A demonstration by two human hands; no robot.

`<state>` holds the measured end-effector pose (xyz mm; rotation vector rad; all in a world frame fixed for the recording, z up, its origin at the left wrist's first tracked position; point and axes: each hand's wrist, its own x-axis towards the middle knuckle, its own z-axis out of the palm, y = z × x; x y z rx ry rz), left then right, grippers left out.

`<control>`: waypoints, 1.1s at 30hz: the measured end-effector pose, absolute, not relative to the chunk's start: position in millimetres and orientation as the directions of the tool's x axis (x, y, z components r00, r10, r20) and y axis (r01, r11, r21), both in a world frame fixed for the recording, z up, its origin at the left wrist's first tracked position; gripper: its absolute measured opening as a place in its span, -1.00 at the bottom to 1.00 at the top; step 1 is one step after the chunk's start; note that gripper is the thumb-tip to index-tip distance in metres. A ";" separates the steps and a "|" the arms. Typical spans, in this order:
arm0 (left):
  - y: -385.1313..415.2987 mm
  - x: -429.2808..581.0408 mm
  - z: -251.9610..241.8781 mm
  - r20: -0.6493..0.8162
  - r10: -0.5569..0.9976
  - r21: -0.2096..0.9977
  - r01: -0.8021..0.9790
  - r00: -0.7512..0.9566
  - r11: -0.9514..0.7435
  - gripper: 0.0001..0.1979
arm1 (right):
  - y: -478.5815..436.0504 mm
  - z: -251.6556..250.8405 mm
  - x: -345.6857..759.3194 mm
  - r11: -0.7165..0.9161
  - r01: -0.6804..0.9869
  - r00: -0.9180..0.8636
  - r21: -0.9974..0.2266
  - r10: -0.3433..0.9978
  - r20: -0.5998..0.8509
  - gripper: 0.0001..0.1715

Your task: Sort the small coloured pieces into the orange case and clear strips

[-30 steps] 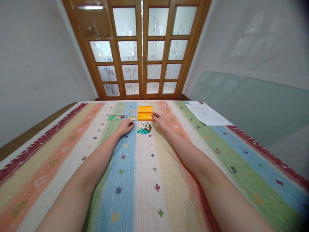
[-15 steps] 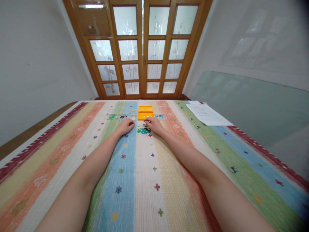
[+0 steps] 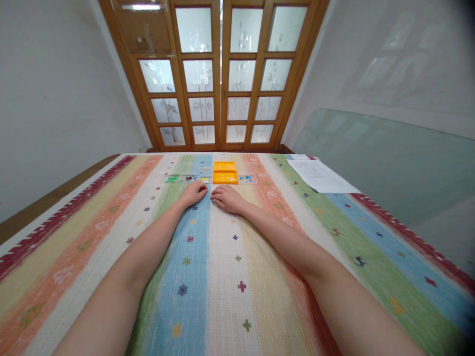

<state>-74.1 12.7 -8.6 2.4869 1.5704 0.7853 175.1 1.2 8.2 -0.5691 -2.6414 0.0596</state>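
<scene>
My left hand (image 3: 196, 193) rests on the blue stripe of the cloth, its fingers curled into a pinch; whatever is between them is too small to make out. My right hand (image 3: 227, 199) lies low over the small pile of coloured pieces, fingers stretched toward the left, and hides nearly all of it. Just beyond my hands stands an open orange box (image 3: 225, 181) with white pieces in its near half. Clear trays flank it: green pieces (image 3: 172, 178), dark brown pieces (image 3: 189, 178) and yellow pieces (image 3: 204, 180) on the left, blue pieces (image 3: 245, 177) on the right.
A striped tablecloth (image 3: 222, 277) covers the table. Printed white sheets (image 3: 319, 176) lie at the far right edge. Past the table are wooden doors with glass panes (image 3: 222, 74), and a pale green glass panel (image 3: 386, 163) leans at the right wall.
My right hand has moved from the near edge of the orange box back and left, down over the pile, which was mostly visible before. My left hand has stayed in place.
</scene>
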 end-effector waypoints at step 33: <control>10.9 -74.5 -7.2 0.350 0.878 0.354 0.822 0.326 -0.446 -0.79 | 21.9 0.2 183.3 0.809 0.450 -0.620 -0.378 0.588 0.519 -0.63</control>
